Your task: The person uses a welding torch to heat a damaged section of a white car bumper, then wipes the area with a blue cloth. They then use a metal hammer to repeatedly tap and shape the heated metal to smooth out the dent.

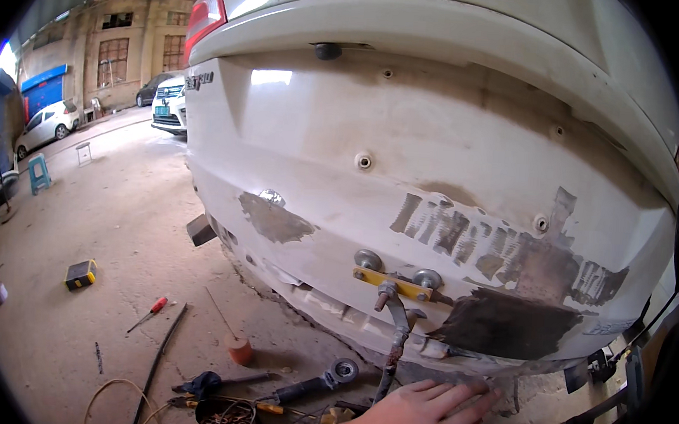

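Note:
My left hand (444, 411) reaches in from the lower edge, back up, fingers extended at the ground just below a car's white rear panel (314, 117), right of a hanging bent metal bar (396, 345). Whether it touches anything is unclear. The bar hangs from a yellow crossbar (403, 286) with two round metal pads against the panel. Around it the panel has grey scraped marks (440, 222) and a dark patch (504, 323). My right hand is not in view.
A grinder-like tool (305, 389), a tin of copper bits (226, 415), a red screwdriver (159, 304), a hose (159, 364), a black-yellow box (81, 274) and an orange weight with a rod (240, 352) lie on the floor. Behind are a blue stool (40, 172) and several parked cars (45, 128).

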Available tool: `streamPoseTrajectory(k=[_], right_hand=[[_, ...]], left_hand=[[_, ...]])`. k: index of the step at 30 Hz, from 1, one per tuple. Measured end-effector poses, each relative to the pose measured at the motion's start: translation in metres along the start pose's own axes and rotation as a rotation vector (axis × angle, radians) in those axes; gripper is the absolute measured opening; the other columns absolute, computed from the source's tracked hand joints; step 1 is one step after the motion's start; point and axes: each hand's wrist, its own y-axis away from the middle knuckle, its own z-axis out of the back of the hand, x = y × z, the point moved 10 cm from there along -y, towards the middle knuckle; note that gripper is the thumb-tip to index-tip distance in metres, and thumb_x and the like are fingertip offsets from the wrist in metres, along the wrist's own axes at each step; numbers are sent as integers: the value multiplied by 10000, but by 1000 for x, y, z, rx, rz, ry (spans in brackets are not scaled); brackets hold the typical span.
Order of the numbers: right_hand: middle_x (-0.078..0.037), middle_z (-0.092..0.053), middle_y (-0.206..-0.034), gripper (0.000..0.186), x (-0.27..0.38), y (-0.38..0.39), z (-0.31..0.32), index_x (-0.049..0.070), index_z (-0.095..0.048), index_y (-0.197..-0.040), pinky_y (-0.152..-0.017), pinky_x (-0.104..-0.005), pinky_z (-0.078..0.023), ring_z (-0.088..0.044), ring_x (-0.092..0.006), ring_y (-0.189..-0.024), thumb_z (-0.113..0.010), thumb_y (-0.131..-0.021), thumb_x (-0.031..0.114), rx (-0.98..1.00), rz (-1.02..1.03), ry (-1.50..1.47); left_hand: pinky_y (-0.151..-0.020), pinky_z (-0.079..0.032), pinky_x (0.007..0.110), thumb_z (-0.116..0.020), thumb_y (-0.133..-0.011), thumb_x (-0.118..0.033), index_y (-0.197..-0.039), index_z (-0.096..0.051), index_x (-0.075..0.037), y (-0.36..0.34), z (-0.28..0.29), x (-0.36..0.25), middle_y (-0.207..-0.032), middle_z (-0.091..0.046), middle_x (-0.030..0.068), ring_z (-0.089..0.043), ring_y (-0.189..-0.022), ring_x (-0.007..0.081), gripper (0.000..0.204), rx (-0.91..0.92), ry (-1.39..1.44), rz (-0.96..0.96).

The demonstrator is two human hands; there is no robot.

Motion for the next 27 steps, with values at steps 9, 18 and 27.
streamPoseTrajectory(k=[9, 18, 27], right_hand=[[-177, -569, -1116, 422, 6, -3, -6, 65, -479, -1220, -818, -416, -477, -586, -324, -945, -593, -865, 263, -1, 7, -19], [-181, -562, -1138, 439, 10, 7, 8, 57, -469, -1249, -833, -409, -477, -583, -319, -956, -591, -872, 246, -87, 34, -132], [-184, -555, -1160, 457, 41, 98, 59, 49, -459, -1278, -848, -401, -477, -580, -314, -968, -588, -879, 230, -300, 229, -443]], left_hand=[[-664, -519, 344, -670, -756, -167, -1149, -567, -66, 4, 19, 12, -1016, -576, 107, -619, -780, 257, 419, 34, -6, 70], [-679, -517, 348, -667, -751, -136, -1172, -556, -55, 0, 29, 11, -1047, -575, 115, -617, -819, 274, 443, -37, -1, 54], [-629, -510, 336, -696, -750, -119, -1175, -600, -79, -13, 22, 19, -1027, -599, 104, -624, -760, 242, 438, -30, -21, 64]])
